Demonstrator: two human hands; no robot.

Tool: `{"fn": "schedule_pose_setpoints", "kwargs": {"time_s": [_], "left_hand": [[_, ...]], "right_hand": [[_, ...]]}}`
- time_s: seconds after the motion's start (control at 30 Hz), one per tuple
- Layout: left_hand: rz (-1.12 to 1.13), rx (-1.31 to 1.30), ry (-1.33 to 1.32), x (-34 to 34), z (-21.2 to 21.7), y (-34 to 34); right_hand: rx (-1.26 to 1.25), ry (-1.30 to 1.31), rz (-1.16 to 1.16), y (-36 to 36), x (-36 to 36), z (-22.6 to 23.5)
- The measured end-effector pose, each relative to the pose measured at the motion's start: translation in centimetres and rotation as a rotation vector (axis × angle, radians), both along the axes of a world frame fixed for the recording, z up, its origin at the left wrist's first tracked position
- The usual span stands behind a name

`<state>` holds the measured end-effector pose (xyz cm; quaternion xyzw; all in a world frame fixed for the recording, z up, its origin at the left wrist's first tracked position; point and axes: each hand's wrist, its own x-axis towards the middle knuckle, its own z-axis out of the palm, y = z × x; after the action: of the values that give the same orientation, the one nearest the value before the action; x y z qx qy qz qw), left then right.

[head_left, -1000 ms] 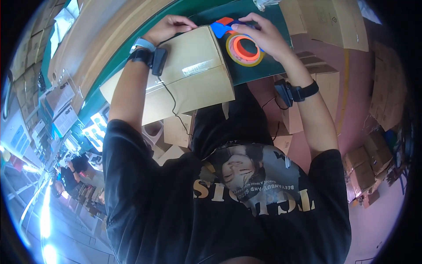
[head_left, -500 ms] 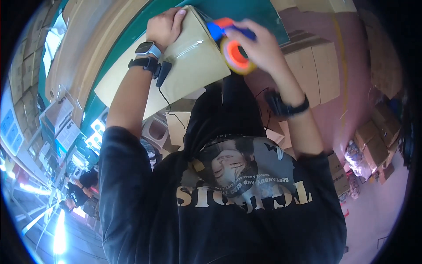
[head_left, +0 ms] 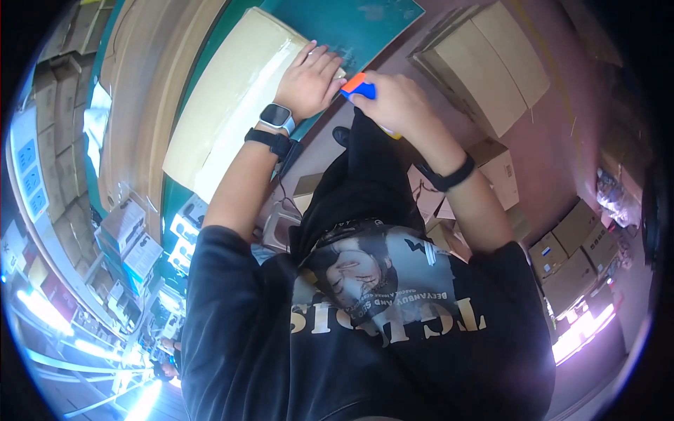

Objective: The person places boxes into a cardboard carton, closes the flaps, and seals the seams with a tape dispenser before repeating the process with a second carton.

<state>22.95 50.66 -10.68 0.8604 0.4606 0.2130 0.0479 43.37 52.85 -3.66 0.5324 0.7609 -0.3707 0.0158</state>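
A long tan cardboard box (head_left: 235, 88) lies on the green tabletop, with glossy clear tape along it. Over the box's right end rests my left hand (head_left: 307, 83), its fingers stretched out and lying flat. My right hand (head_left: 397, 105) is closed round a blue and orange tape dispenser (head_left: 361, 87), just right of the left hand's thumb and close to the box's end. My palm hides most of the dispenser; only a sliver of yellow shows below it.
The green table (head_left: 379, 21) ends in an edge near my right hand. A large carton (head_left: 484, 67) stands beyond it on the right. More cartons (head_left: 572, 242) are stacked at the lower right. Small printed boxes (head_left: 130, 238) sit on the left.
My left hand has moved right along the box to its end. The right hand with the tape dispenser has come down slightly and the dispenser has turned. The box appears shifted and turned.
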Motion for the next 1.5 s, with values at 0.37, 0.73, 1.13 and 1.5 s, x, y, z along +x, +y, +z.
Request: {"fn": "schedule_pose_setpoints", "kwargs": {"time_s": [0.37,0.73,1.13,1.5], "left_hand": [[0.573,-0.27,0.087,5.1,0.2,0.5],[0.557,-0.293,-0.019,-10.7,0.7,8.0],[1.34,-0.41,-0.417,-1.4,3.7,-20.4],[1.678,-0.351,-0.575,-7.8,-0.5,-14.9]], "right_hand": [[-0.225,-0.277,-0.001,-7.2,8.3,-8.8],[-0.869,0.922,-0.531,3.9,9.7,-5.7],[-0.909,1.265,-0.213,18.1,-22.1,-11.0],[-0.912,1.021,-0.511,-0.2,5.1,-10.7]]}}
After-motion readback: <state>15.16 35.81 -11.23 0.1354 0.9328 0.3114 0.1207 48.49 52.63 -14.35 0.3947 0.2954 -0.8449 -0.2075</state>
